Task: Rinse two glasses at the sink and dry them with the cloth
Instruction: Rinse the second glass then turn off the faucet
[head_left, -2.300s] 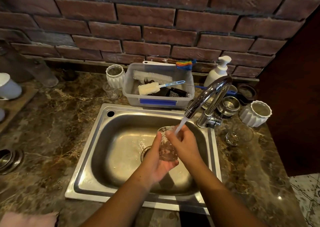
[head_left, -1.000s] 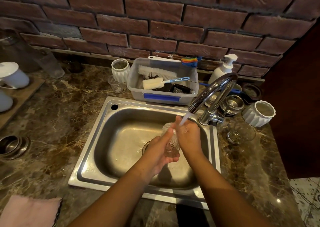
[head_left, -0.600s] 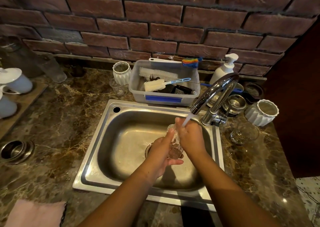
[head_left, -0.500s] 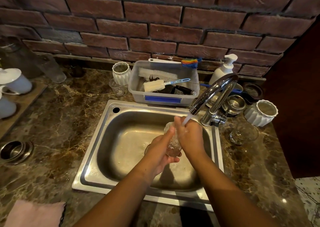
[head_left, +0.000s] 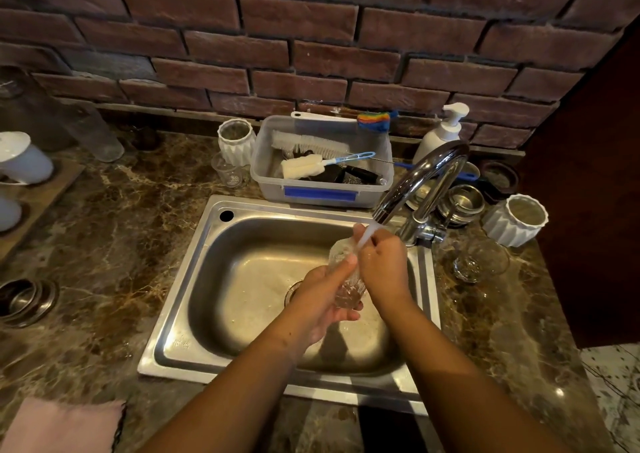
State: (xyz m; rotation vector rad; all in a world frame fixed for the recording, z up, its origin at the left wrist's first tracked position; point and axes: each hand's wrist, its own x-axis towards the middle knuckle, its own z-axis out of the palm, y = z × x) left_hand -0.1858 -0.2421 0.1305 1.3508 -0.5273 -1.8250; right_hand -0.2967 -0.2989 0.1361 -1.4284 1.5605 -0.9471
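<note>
A clear ribbed glass (head_left: 346, 279) is held tilted over the steel sink (head_left: 194, 279), under the water running from the chrome tap (head_left: 419, 182). My left hand (head_left: 318, 300) grips the glass from below and the left. My right hand (head_left: 384, 265) is pressed against its right side, fingers at the rim under the stream. A second clear glass (head_left: 479, 262) stands on the counter right of the sink. The pink cloth (head_left: 59, 425) lies at the bottom left corner.
A plastic tub (head_left: 322, 193) of brushes stands behind the sink, with a soap pump bottle (head_left: 441, 134) to its right. White ribbed cups (head_left: 516, 215) (head_left: 237, 141), a small glass (head_left: 228, 175) and steel bowls (head_left: 460, 203) (head_left: 24, 300) stand on the marble counter.
Both hands have kept the glass under the running water, turning and tilting it a little. The view has shifted slightly.
</note>
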